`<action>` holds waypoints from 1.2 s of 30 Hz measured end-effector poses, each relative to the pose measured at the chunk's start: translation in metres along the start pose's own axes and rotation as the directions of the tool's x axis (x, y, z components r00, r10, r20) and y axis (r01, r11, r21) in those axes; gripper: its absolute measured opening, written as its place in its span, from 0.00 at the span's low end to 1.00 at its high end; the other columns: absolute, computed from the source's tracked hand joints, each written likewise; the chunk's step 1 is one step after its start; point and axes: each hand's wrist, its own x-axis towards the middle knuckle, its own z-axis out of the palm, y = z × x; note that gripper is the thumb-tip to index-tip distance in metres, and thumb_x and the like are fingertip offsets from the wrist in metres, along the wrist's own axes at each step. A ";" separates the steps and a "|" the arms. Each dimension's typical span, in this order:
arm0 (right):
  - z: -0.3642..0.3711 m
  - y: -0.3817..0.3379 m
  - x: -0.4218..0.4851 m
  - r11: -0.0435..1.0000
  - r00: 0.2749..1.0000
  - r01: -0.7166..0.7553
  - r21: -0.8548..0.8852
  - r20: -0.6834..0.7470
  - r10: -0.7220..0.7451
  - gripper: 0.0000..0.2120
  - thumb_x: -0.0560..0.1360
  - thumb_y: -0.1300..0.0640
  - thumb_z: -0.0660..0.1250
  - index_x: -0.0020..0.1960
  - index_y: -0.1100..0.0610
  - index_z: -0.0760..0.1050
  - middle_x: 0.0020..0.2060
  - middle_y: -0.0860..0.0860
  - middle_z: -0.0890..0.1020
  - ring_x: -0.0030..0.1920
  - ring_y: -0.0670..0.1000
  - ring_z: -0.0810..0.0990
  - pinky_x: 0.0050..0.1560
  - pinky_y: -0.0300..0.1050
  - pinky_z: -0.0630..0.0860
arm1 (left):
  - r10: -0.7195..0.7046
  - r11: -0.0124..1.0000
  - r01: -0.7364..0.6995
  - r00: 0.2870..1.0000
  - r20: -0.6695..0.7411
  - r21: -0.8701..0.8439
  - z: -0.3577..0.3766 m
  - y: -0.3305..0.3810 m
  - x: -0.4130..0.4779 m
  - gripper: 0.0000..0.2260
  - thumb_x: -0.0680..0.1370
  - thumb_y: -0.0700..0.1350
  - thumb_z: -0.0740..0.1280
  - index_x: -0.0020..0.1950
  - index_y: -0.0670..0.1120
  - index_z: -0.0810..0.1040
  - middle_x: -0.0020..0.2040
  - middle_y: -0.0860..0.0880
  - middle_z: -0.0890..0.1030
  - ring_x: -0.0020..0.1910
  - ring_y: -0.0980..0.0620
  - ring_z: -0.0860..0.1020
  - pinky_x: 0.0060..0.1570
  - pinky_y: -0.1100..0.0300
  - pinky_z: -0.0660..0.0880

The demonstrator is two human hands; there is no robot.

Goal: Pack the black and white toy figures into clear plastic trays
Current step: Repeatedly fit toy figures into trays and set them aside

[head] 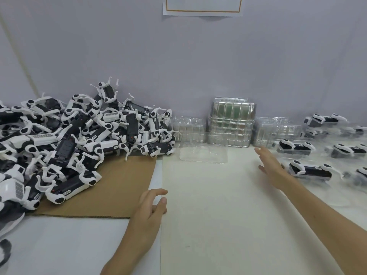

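A big heap of black and white toy figures [65, 139] covers the left of the table, partly on brown cardboard [119, 187]. One clear plastic tray [203, 154] lies flat near the middle back, with nothing in it. Stacks of clear trays [231, 124] stand against the wall behind it. Packed figures in trays [309, 171] lie at the right. My left hand [151, 207] hovers low at the cardboard's edge, fingers loosely curled, holding nothing. My right hand [271, 167] stretches out flat with straight fingers, just left of the packed trays, holding nothing.
A grey wall [178, 66] closes off the back, with a paper sheet [202, 6] pinned at the top. The white tabletop [214, 215] stretches between my arms. More packed trays [325, 120] pile up at the far right.
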 end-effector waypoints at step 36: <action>0.096 -0.017 -0.022 0.410 0.864 0.466 -0.784 0.304 -0.400 0.34 0.78 0.50 0.67 0.79 0.53 0.56 0.76 0.50 0.64 0.76 0.52 0.59 0.73 0.54 0.55 | -0.005 1.000 0.005 1.000 0.024 0.014 -0.001 -0.001 0.001 0.08 0.83 0.48 0.60 0.56 0.61 0.74 0.57 0.61 0.73 0.49 0.60 0.79 0.44 0.71 0.68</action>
